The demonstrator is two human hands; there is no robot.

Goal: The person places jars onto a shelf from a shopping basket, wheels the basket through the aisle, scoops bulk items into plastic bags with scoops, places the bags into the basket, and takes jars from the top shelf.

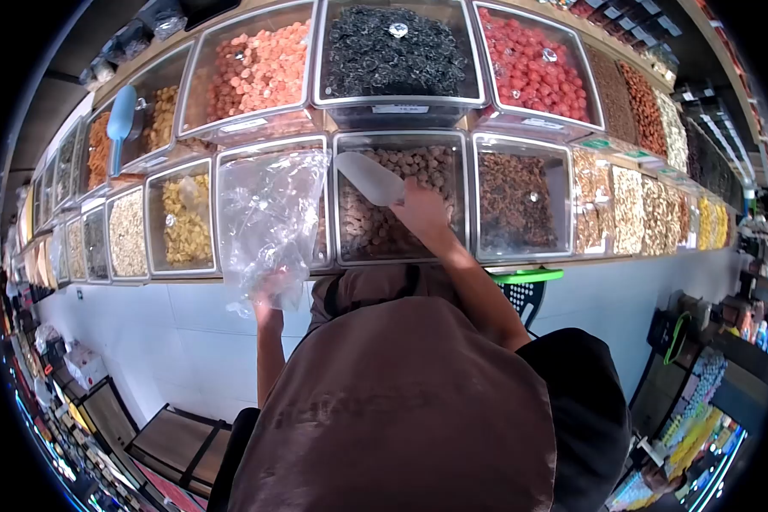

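My right hand (pixel 421 212) is closed on the handle of a pale translucent scoop (pixel 369 177), over a bin of brown round pieces (pixel 371 229) in the middle of the front row. The scoop's blade points up and left, and no contents can be made out in it. To the left, my left hand (pixel 270 294) holds a clear plastic bag (pixel 273 213) by its lower part. The bag spreads over the neighbouring bin and hides most of it. Whether anything lies inside the bag is unclear.
Behind stand bins of orange pieces (pixel 264 68), black pieces (pixel 392 51) and red pieces (pixel 538 72). A blue scoop (pixel 121 119) rests at the upper left. Yellow pieces (pixel 188 213) fill a bin left of the bag. A green-edged basket (pixel 525 286) is below the right bins.
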